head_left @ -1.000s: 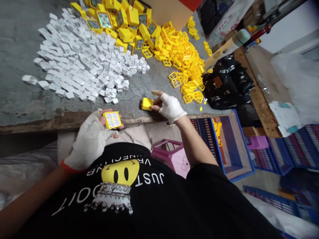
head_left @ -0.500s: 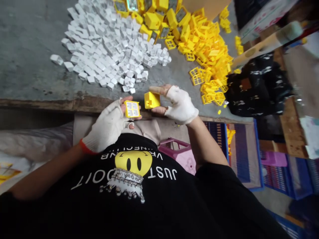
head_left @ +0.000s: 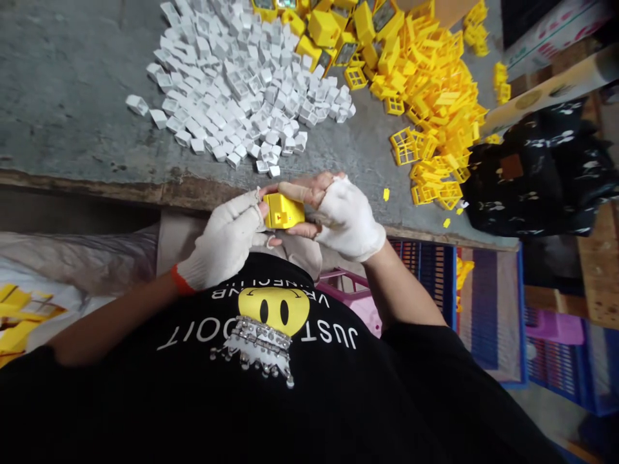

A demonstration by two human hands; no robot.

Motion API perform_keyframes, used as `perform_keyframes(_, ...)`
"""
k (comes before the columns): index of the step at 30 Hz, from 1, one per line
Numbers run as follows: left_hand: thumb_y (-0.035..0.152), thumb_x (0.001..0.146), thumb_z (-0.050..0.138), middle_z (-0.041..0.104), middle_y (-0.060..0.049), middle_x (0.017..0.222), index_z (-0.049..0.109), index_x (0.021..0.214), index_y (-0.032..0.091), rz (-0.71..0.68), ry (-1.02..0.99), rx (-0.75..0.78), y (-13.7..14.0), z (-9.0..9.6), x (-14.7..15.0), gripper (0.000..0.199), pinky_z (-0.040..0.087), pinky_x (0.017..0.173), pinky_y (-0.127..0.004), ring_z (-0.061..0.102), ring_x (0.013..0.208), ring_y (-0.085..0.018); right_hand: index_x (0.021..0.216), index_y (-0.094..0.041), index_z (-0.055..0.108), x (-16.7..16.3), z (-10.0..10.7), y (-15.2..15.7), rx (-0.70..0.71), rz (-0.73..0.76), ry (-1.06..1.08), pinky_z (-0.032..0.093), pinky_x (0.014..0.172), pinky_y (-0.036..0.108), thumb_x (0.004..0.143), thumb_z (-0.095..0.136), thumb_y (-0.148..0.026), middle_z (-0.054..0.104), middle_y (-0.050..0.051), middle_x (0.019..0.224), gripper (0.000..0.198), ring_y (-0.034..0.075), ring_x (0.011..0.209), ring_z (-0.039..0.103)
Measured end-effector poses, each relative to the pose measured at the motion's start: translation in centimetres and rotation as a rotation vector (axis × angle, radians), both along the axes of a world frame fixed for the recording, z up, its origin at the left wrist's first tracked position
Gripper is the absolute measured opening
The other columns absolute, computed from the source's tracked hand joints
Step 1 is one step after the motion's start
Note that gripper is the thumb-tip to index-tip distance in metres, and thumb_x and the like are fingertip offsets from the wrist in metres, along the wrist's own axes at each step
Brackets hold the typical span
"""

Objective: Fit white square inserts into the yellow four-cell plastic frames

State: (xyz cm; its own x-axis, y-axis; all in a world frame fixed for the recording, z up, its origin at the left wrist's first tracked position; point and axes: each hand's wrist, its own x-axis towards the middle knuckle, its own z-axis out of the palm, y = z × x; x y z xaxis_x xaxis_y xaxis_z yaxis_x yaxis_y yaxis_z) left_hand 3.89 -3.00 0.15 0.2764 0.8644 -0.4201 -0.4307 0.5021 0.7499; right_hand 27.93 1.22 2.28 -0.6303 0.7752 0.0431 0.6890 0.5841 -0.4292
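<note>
A yellow plastic housing sits between both hands over the table's front edge. My right hand, in a white fingerless glove, is closed around it, with fingers above and thumb below. My left hand, in a similar glove with an orange cuff, is closed at the housing's left end. The yellow window-like frame with white inserts that it held is now largely hidden by fingers and housing. The two parts meet, but I cannot tell whether they are joined.
White plastic pieces lie heaped on the grey table. Yellow frames and bigger yellow housings are piled to the right. A black patterned bag rests at the right edge, above blue crates.
My hands have come together, bringing the left hand's yellow frame against the housing in the right hand. The whole view has shifted slightly, with the table items appearing further right.
</note>
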Motion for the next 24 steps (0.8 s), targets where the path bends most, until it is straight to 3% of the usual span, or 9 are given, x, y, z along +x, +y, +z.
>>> perform_keyframes(2,0.033,0.105,0.092,0.091,-0.014,0.132,0.087,0.145,0.02,0.004,0.11,0.106,-0.3,0.5,-0.2,0.043,0.075,0.092,-0.041,0.088,0.122,-0.037,0.173,-0.039,0.078,-0.8,-0.6,-0.9,0.038,-0.027,0.073,0.059,0.132,0.065,0.116,0.075,-0.08,0.086,0.013,0.151,0.071,0.041,0.141,0.08)
perform_keyframes(5,0.02,0.092,0.1,0.091,-0.011,0.13,0.093,0.134,0.02,0.08,0.294,0.278,-0.7,1.5,-0.5,0.042,0.072,0.112,-0.042,0.085,0.132,-0.038,0.166,-0.032,0.082,-1.6,-1.2,-1.7,0.031,-0.085,0.355,0.059,0.136,0.064,0.114,0.062,-0.096,0.084,0.015,0.155,0.086,0.041,0.149,0.078)
perform_keyframes(7,0.014,0.086,0.102,0.09,-0.01,0.133,0.095,0.127,0.022,0.126,0.351,0.313,-1.0,2.0,-0.6,0.042,0.069,0.119,-0.043,0.083,0.138,-0.039,0.157,-0.027,0.086,-1.9,-1.5,-1.5,-0.074,-0.135,0.568,0.064,0.133,0.061,0.108,0.064,-0.103,0.085,0.015,0.152,0.092,0.039,0.146,0.08)
perform_keyframes(10,0.015,0.089,0.1,0.09,-0.008,0.138,0.094,0.128,0.026,0.161,0.408,0.367,-1.4,1.9,-0.7,0.042,0.066,0.129,-0.048,0.081,0.143,-0.039,0.141,-0.026,0.09,-2.3,-2.3,-0.7,-0.324,-0.201,0.757,0.072,0.121,0.055,0.096,0.085,-0.102,0.088,0.012,0.138,0.088,0.034,0.129,0.086)
perform_keyframes(14,0.024,0.093,0.097,0.092,-0.01,0.127,0.092,0.127,0.023,0.175,0.42,0.384,-1.2,1.0,-1.3,0.034,0.069,0.125,-0.049,0.087,0.126,-0.035,0.131,-0.025,0.089,-3.5,-4.2,-0.1,-0.578,-0.302,0.93,0.077,0.106,0.05,0.078,0.104,-0.095,0.091,0.009,0.122,0.089,0.031,0.114,0.088)
perform_keyframes(17,0.033,0.091,0.101,0.093,-0.012,0.135,0.09,0.128,0.024,0.123,0.204,0.309,-0.8,0.9,-1.8,0.04,0.075,0.114,-0.046,0.089,0.126,-0.036,0.127,-0.025,0.089,-4.3,-4.6,-0.5,-0.686,-0.245,1.004,0.079,0.098,0.048,0.079,0.109,-0.088,0.093,0.008,0.115,0.082,0.03,0.106,0.089)
perform_keyframes(20,0.046,0.1,0.091,0.092,-0.012,0.143,0.087,0.138,0.026,0.121,-0.01,0.191,-0.2,1.4,-1.6,0.043,0.077,0.11,-0.049,0.09,0.132,-0.037,0.134,-0.027,0.088,-5.3,-3.0,-1.2,-0.542,-0.088,0.942,0.079,0.105,0.051,0.092,0.102,-0.081,0.094,0.01,0.126,0.07,0.032,0.113,0.091)
perform_keyframes(24,0.042,0.103,0.079,0.094,-0.013,0.126,0.086,0.135,0.025,0.151,0.025,0.168,0.3,2.8,-0.9,0.037,0.078,0.107,-0.052,0.09,0.13,-0.038,0.146,-0.039,0.089,-7.5,0.8,-2.6,-0.065,-0.063,0.625,0.068,0.13,0.065,0.117,0.073,-0.056,0.091,0.01,0.144,0.037,0.037,0.141,0.084)
